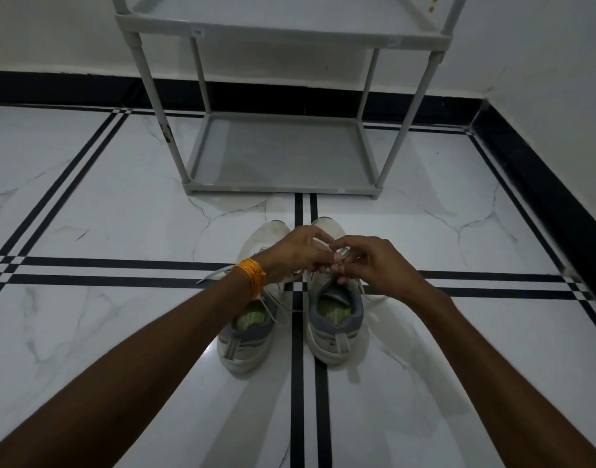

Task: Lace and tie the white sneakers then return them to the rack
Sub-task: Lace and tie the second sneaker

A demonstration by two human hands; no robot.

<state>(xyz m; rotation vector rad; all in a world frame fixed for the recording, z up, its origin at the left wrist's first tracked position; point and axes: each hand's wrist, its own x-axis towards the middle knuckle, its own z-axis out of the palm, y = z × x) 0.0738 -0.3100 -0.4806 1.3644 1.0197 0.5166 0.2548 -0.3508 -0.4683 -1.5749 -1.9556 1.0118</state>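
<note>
Two white sneakers with grey collars and green insoles stand side by side on the floor, toes pointing away from me: the left sneaker and the right sneaker. Both my hands meet over the right sneaker's tongue. My left hand, with orange bangles on the wrist, pinches the white lace. My right hand grips the same lace from the other side. The left sneaker's lace trails loose on the floor behind my left wrist. The right sneaker's eyelets are hidden by my hands.
A grey shoe rack stands against the wall just beyond the sneakers; its bottom shelf holds nothing. The floor is white marble with black inlay lines. A black skirting runs along the back and right walls.
</note>
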